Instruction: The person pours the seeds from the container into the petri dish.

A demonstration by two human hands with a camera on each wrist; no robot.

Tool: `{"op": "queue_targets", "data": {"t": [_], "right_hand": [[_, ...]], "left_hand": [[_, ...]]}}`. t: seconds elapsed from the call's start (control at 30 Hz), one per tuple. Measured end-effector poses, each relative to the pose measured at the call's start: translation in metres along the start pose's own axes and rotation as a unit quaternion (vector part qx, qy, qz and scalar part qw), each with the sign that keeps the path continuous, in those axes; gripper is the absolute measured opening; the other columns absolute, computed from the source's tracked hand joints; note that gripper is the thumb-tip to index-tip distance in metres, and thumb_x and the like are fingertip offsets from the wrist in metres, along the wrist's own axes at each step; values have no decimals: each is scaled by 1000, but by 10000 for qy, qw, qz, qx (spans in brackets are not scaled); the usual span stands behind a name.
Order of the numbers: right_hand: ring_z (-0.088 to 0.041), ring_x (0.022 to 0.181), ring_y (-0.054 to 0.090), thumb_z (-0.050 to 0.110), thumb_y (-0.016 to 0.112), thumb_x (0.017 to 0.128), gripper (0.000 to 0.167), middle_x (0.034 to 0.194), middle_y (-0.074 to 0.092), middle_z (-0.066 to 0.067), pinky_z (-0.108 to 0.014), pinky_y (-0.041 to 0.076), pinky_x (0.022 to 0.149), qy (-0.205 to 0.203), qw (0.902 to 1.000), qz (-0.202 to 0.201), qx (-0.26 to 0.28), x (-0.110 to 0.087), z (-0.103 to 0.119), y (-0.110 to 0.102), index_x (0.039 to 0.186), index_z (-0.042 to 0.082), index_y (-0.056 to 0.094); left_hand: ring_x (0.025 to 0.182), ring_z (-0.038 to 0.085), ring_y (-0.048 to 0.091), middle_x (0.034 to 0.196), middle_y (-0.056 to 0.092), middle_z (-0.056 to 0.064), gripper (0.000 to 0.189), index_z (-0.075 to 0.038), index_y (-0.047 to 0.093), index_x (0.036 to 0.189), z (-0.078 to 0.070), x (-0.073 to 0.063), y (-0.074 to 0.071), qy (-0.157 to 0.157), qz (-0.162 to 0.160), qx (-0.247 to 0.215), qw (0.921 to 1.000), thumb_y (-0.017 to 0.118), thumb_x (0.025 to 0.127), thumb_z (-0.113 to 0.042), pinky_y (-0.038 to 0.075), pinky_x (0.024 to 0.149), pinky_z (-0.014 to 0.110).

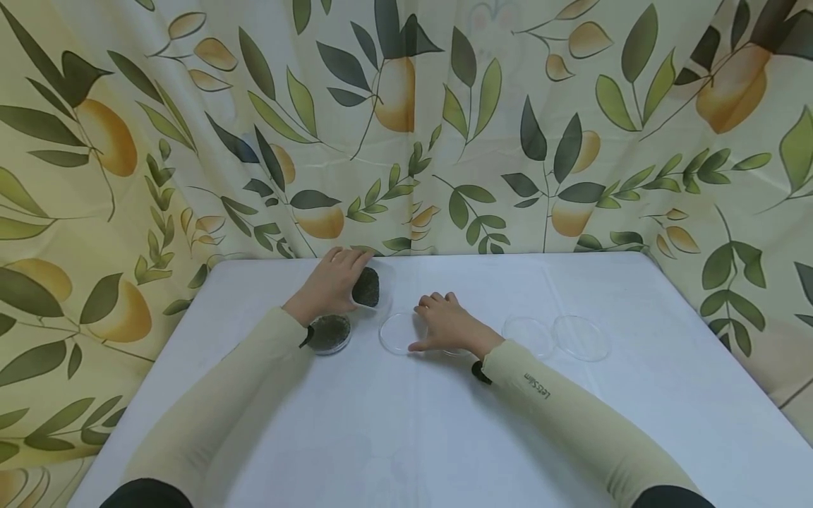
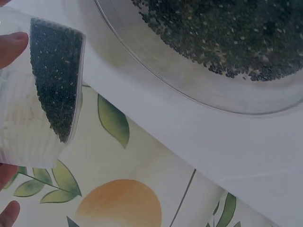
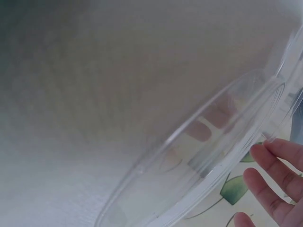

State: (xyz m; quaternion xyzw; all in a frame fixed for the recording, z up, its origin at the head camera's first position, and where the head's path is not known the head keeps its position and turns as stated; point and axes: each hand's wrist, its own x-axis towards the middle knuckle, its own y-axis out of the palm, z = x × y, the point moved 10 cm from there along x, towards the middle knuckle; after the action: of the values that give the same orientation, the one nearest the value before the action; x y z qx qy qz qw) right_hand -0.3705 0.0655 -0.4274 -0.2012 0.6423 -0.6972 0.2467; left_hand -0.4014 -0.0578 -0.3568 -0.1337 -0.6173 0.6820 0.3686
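Observation:
My left hand (image 1: 333,282) grips a clear plastic container (image 2: 57,80) of small dark seeds, seen tilted in the left wrist view. Just below that hand, a clear round dish (image 1: 329,334) with a layer of dark seeds sits on the table. My right hand (image 1: 454,324) is at the right edge of a clear round dish (image 1: 399,334), thumb and fingers spread. In the right wrist view its fingers (image 3: 277,182) are loosely extended, fingertips by a clear rim; whether they touch it is hard to tell. Another clear dish (image 3: 189,165) lies partly under this hand.
Two more clear round pieces, a left one (image 1: 527,337) and a right one (image 1: 581,339), lie to the right of my right hand. A white cloth covers the table (image 1: 394,416). Behind its far edge hangs a leaf-and-fruit patterned curtain (image 1: 406,169).

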Motion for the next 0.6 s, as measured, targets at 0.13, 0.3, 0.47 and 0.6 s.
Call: {"op": "queue_targets", "data": {"t": [0.13,0.3,0.47,0.6], "right_hand": [[-27,111,50,60,69,73,77,121,57,-11,-44,36,88,10,10000,35,-6,1,-1,1,123,3,58],[-27,112,50,61,68,73,77,122,57,-11,-44,36,88,25,10000,68,-49,1,-1,1,123,3,58],[-27,112,50,61,68,73,77,121,57,-11,-44,36,87,32,10000,60,-58,1,-2,1,123,3,58],[-27,111,50,61,68,73,78,121,57,-10,-43,36,87,33,10000,40,-65,1,-2,2,124,3,58]], "left_hand": [[119,29,49,128,53,14,98,-1,39,137,-5,0,-1,13,-42,96,9999,85,58,-36,35,107,49],[118,28,50,128,53,14,97,-1,39,137,-12,0,-4,66,-150,196,9997,85,59,-37,34,107,49],[117,28,51,126,54,14,97,-1,40,136,-18,-1,-7,79,-266,312,9991,85,59,-37,36,106,48],[116,28,51,124,55,13,96,-1,40,136,-23,-1,-7,118,-335,315,9989,85,58,-35,36,106,47]]}}
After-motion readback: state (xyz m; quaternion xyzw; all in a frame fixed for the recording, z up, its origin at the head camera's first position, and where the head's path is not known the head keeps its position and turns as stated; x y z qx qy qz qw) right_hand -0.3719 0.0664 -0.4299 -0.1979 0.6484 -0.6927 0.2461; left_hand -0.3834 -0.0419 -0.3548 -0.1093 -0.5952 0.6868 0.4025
